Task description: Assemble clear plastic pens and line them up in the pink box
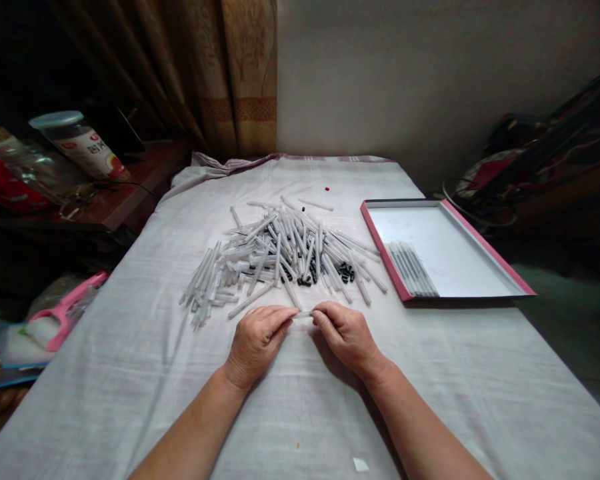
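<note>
Between the fingertips of both hands, a short stretch of a translucent pen [303, 314] shows, lying roughly level above the cloth. My left hand [261, 341] pinches its left end, and my right hand [345, 333] pinches the right end; the fingers hide the rest of it. Just beyond the hands spreads a loose pile of translucent pen parts [260, 250], lying at many angles. Small black plugs [347, 272] are scattered at the pile's near right side. Right of the pile, a pink-edged box lid [485, 240] holds a row of pens [411, 270] in its near left corner.
A pale checked cloth [180, 407] covers the table. A small red piece [327, 189] lies behind the pile, and a white scrap [361, 465] lies near the front edge. To the left are a side table with jars [83, 143] and a pink-handled item [63, 313].
</note>
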`<action>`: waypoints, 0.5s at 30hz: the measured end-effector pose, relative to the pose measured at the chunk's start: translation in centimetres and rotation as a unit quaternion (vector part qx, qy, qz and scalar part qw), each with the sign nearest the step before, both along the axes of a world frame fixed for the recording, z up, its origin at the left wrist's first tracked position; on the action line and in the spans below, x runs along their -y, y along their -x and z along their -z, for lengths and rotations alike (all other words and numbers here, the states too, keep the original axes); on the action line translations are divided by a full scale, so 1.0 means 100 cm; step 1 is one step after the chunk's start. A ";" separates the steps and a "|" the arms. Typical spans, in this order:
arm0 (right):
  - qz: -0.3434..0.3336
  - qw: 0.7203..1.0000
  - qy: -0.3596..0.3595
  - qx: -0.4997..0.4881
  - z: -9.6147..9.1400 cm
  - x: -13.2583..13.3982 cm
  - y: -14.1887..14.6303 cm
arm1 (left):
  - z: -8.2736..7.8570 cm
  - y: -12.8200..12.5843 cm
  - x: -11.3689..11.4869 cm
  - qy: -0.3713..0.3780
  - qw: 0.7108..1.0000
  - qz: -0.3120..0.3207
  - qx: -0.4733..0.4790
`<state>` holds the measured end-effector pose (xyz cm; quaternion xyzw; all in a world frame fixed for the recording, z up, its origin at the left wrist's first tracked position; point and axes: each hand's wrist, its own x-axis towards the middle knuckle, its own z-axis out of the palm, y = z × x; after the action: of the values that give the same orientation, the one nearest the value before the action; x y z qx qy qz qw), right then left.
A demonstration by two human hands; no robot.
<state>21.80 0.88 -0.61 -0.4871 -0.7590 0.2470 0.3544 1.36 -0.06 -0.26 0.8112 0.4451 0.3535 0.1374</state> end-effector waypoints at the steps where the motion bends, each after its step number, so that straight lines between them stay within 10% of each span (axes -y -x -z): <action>1: 0.002 1.000 0.003 0.003 0.000 0.000 0.000 | 0.000 0.000 0.000 -0.005 1.000 0.001 0.000; 15: 0.056 0.992 0.021 -0.114 -0.007 -0.003 -0.007 | -0.011 0.016 -0.004 0.067 0.997 -0.050 -0.001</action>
<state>22.54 1.20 0.13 -0.5047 -0.6797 0.2969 0.4417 -0.27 0.33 0.81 0.7775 0.5078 0.3284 0.1728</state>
